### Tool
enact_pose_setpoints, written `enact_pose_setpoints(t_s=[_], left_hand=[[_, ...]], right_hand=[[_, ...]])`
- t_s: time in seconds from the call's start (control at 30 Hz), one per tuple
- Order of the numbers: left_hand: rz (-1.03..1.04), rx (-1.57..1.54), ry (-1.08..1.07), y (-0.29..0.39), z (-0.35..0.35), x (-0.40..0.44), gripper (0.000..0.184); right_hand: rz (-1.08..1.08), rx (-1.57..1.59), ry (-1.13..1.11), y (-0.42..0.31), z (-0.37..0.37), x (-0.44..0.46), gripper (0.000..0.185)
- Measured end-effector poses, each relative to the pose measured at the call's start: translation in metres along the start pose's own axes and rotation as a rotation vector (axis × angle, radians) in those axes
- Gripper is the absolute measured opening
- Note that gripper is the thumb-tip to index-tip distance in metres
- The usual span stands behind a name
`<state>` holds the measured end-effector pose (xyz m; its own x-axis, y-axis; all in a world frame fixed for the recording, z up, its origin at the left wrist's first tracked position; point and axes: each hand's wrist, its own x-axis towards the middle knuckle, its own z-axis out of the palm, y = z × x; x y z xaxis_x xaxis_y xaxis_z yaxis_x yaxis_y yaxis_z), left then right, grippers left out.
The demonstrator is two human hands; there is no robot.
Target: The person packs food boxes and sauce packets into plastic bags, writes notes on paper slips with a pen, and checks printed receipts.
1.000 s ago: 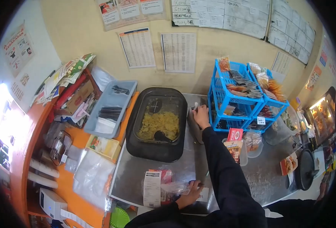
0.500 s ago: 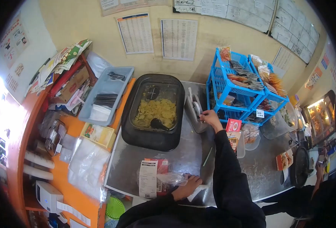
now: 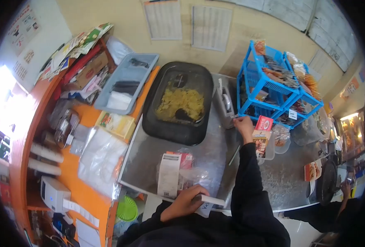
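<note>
My right hand [image 3: 244, 126] has its fingers pinched at the near end of a grey tape dispenser [image 3: 224, 99], left of the blue baskets. Low in the middle, my left hand [image 3: 187, 201] is closed around a small white strip [image 3: 212, 200] that sticks out to the right. Just beyond it lies a plastic-wrapped red package [image 3: 186, 161] with a white printed receipt [image 3: 169, 175] on it. What the right fingertips pinch is too small to tell. A thin green pen [image 3: 234, 155] lies on the metal table below the dispenser.
A black tray [image 3: 149, 107] holds yellow food and a dark scoop. Stacked blue baskets [image 3: 273, 87] with sachets stand at right. On the orange counter [image 3: 81, 154] are a grey-blue bin [image 3: 139, 78], plastic bags and a receipt printer [image 3: 53, 193]. Another person's hand [image 3: 345, 189] shows far right.
The right hand has moved from the dispenser's middle to its near end. The left hand has left the package's plastic and now holds the white strip. The view has tilted down.
</note>
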<state>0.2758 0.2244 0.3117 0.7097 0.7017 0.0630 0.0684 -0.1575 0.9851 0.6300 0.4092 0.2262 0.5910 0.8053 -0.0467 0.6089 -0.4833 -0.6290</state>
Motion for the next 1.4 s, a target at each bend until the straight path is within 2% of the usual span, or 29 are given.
enact_pose_setpoints(t_s=[0.07,0.1,0.13,0.23,0.33,0.4,0.47,0.53,0.6,0.7,0.8,0.9,1.0,1.1,1.2,1.23,1.3,1.33,1.4], left_hand=[[-0.016,-0.047,0.032,0.011,-0.005,-0.008,0.024],[-0.01,-0.054,0.077,0.011,-0.004,-0.014,0.011],[-0.066,-0.153,0.121,0.006,-0.002,-0.024,0.01],[-0.186,-0.379,0.272,0.004,-0.01,-0.038,0.01],[-0.342,-0.448,0.545,-0.017,-0.024,-0.049,0.012],[-0.322,-0.366,0.637,-0.021,-0.035,-0.049,0.016],[-0.27,-0.333,0.674,-0.02,-0.044,-0.048,0.018],[-0.271,-0.335,0.67,-0.015,-0.049,-0.047,0.021],[-0.247,-0.331,0.659,-0.012,-0.05,-0.045,0.022],[-0.141,-0.269,0.654,0.0,-0.05,-0.039,0.023],[-0.132,-0.258,0.615,0.005,-0.051,-0.042,0.022],[-0.169,-0.291,0.557,0.013,-0.056,-0.043,0.02],[-0.314,-0.2,0.415,-0.004,-0.061,-0.059,0.026],[-0.373,-0.385,0.264,0.011,-0.062,-0.068,0.032],[-0.411,-0.143,0.081,0.005,-0.066,-0.078,0.029],[-0.314,-0.034,0.07,0.0,-0.067,-0.079,0.027],[-0.434,-0.103,0.036,0.0,-0.079,-0.074,0.025],[-0.499,-0.139,0.015,0.0,-0.082,-0.071,0.024],[-0.501,-0.195,0.034,-0.018,-0.085,-0.066,0.023]], right_hand=[[-0.002,-0.083,0.08,0.003,0.01,-0.002,0.034],[-0.02,-0.275,0.129,0.009,0.017,0.001,0.033],[-0.039,-0.468,0.182,0.013,0.022,-0.002,0.033],[-0.129,-0.431,0.081,0.003,0.021,-0.018,0.025],[-0.289,0.16,-0.129,-0.063,-0.017,-0.062,0.02],[-0.504,0.448,-0.255,-0.111,-0.054,-0.11,0.017],[-0.591,0.589,-0.408,-0.149,-0.093,-0.175,0.017],[-0.624,0.911,-0.766,-0.169,-0.118,-0.228,0.018],[-0.559,1.067,-1.057,-0.179,-0.121,-0.261,0.02],[-0.607,0.917,-0.888,-0.172,-0.073,-0.276,0.021],[-0.559,0.619,-0.533,-0.168,-0.029,-0.279,0.025],[-0.452,0.849,-0.663,-0.151,-0.007,-0.28,0.028],[-0.246,1.102,-0.645,-0.14,-0.007,-0.296,0.03],[-0.132,1.247,-0.482,-0.125,-0.007,-0.311,0.025],[-0.036,1.419,-0.362,-0.096,-0.018,-0.339,0.02],[-0.01,1.475,-0.287,-0.082,-0.018,-0.349,0.019],[0.057,1.581,-0.129,-0.053,-0.011,-0.372,0.019],[0.212,1.615,-0.111,-0.045,-0.004,-0.381,0.02],[0.519,1.672,-0.057,-0.03,0.014,-0.392,0.021]])
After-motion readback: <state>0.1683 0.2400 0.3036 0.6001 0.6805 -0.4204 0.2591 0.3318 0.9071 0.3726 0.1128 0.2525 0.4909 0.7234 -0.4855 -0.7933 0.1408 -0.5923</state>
